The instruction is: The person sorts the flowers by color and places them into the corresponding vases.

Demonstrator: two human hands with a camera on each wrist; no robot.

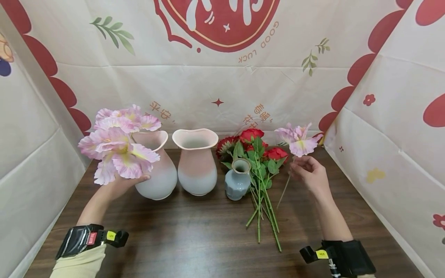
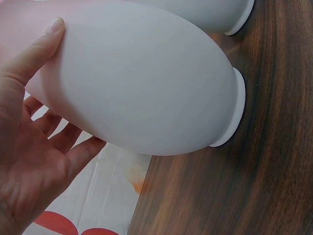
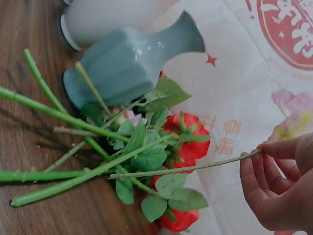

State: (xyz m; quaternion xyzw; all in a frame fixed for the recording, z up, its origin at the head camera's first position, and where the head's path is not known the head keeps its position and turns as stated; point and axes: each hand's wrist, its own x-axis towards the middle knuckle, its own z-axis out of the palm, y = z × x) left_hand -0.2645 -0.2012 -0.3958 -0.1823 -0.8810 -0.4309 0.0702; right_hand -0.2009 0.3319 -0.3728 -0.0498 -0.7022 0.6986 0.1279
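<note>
My left hand [image 2: 44, 147] holds the left pink-and-white vase [image 1: 156, 173], thumb on the near side and fingers round the other. Large pale pink flowers [image 1: 119, 148] spread over that vase's mouth and hide part of the hand in the head view. On the right, my right hand [image 1: 309, 173] pinches the thin stem of a single pink flower [image 1: 298, 139] just below its bloom. That stem [image 3: 195, 169] slants down past red roses [image 1: 252, 136], which lie on the table with their green stems toward me.
A second pink-and-white vase [image 1: 196, 166] stands right of the held one. Beside it is a small blue-grey vase [image 1: 238, 181], close to the roses. A dark red flower [image 1: 226, 146] lies behind it. Printed cloth [image 1: 208, 81] walls the brown wooden table [image 1: 194, 239] at back and sides.
</note>
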